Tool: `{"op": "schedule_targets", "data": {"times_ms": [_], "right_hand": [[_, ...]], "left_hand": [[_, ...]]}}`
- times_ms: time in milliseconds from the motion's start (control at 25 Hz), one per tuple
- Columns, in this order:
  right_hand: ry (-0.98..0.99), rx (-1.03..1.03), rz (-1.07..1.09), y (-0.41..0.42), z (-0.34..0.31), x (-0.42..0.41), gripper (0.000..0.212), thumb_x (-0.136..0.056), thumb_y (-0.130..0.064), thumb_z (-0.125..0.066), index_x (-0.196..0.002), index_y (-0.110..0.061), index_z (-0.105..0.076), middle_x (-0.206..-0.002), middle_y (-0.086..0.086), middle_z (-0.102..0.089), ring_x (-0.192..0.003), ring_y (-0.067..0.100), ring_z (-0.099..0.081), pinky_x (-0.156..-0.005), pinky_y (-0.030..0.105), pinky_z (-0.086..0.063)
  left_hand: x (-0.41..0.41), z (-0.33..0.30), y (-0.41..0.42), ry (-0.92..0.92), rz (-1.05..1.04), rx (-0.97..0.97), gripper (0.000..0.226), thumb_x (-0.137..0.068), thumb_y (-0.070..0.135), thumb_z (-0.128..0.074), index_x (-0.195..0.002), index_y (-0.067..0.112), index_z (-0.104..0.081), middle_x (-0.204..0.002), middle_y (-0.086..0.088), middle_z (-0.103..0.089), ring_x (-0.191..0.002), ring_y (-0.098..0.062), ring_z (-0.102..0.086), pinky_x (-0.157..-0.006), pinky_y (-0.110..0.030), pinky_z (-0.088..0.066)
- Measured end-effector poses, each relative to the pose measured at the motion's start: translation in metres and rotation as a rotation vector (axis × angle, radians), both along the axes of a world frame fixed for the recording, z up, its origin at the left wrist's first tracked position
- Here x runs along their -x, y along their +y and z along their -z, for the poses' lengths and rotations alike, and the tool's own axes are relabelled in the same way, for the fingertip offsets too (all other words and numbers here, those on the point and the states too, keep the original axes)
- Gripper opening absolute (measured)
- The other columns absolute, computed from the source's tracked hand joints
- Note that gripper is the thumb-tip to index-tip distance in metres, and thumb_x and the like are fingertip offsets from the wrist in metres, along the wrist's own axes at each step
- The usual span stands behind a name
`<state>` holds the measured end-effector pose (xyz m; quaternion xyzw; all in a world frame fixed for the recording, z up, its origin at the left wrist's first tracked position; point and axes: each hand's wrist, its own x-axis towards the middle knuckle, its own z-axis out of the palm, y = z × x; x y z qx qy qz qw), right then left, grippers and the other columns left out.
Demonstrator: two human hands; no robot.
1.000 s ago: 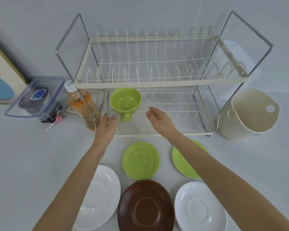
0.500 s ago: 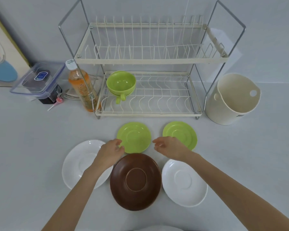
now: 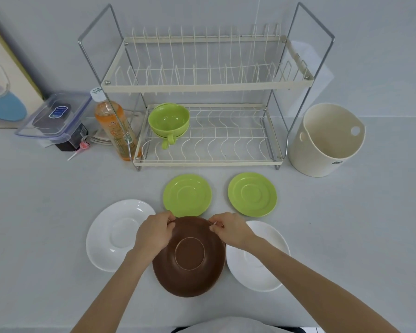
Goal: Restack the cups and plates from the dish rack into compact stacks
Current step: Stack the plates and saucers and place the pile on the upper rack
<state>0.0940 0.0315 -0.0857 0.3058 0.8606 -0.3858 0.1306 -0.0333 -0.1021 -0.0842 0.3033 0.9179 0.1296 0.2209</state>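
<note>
Left hand (image 3: 154, 233) now off the rack, pinching brown bowl (image 3: 190, 257) far-left rim | bowl upside down on worktop (image 3: 46, 236) between white plates | right hand (image 3: 229, 228) pinching far-right rim | your reach is done; lift likely next, cups (image 3: 169, 121) remain racked

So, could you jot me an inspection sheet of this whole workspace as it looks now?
Surface: pale grey table, bare between items.
Job's things: brown dish upside down; two white plates; two green saucers; green cups nested in dish rack.
Clutter: orange bottle, lidded box, cream bucket.
Hands: left hand and right hand grip the brown dish's far rim.
Cables: nothing seen.
Surroundings: plain wall, a board leaning at left.
</note>
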Motion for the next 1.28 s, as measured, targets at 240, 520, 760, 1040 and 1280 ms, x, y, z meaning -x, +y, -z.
{"op": "schedule_targets", "data": {"times_ms": [240,520,760,1040,1280], "right_hand": [[0.147,-0.023,0.099,0.009,-0.012,-0.005,0.028,-0.091,-0.020,-0.048,-0.111,-0.018,-0.068,-0.107,0.011,-0.071,-0.104,0.025,-0.061,-0.085,0.026,-0.043],[0.154,-0.013,0.199,0.051,-0.025,-0.051,0.030,-0.091,-0.023,-0.050,-0.117,-0.018,-0.064,-0.119,0.004,-0.067,-0.113,0.018,-0.058,-0.090,0.018,-0.038],[0.067,-0.021,0.260,0.075,-0.014,-0.091,0.031,-0.091,-0.024,-0.050,-0.118,-0.018,-0.064,-0.119,0.006,-0.066,-0.114,0.019,-0.056,-0.094,0.020,-0.037],[0.072,0.012,0.276,0.082,-0.008,-0.105,0.029,-0.092,-0.021,-0.049,-0.115,-0.023,-0.066,-0.096,-0.002,-0.067,-0.088,0.006,-0.048,-0.070,0.009,-0.032],[0.064,0.026,0.306,0.080,0.001,-0.104,0.027,-0.090,-0.023,-0.051,-0.111,-0.021,-0.068,-0.085,-0.006,-0.056,-0.088,0.009,-0.049,-0.077,0.014,-0.032]], "left_hand": [[0.003,-0.023,0.010,0.005,-0.045,-0.142,0.024,-0.088,0.019,-0.053,-0.106,0.011,-0.065,-0.109,-0.009,-0.070,-0.105,-0.026,-0.061,-0.086,-0.029,-0.043],[-0.033,-0.025,0.049,-0.105,-0.006,-0.214,0.025,-0.087,0.021,-0.055,-0.108,0.011,-0.066,-0.112,-0.011,-0.069,-0.108,-0.025,-0.060,-0.086,-0.026,-0.041],[-0.069,-0.001,0.075,-0.209,0.025,-0.219,0.022,-0.085,0.020,-0.057,-0.103,0.011,-0.068,-0.107,-0.008,-0.071,-0.099,-0.022,-0.063,-0.079,-0.023,-0.040],[-0.085,0.015,0.081,-0.227,-0.005,-0.248,0.021,-0.084,0.020,-0.059,-0.100,0.012,-0.070,-0.104,-0.007,-0.072,-0.092,-0.022,-0.065,-0.082,-0.027,-0.046],[-0.086,0.017,0.080,-0.171,0.026,-0.197,0.025,-0.086,0.025,-0.056,-0.106,0.015,-0.067,-0.112,-0.006,-0.067,-0.099,-0.020,-0.063,-0.082,-0.025,-0.042]]}}
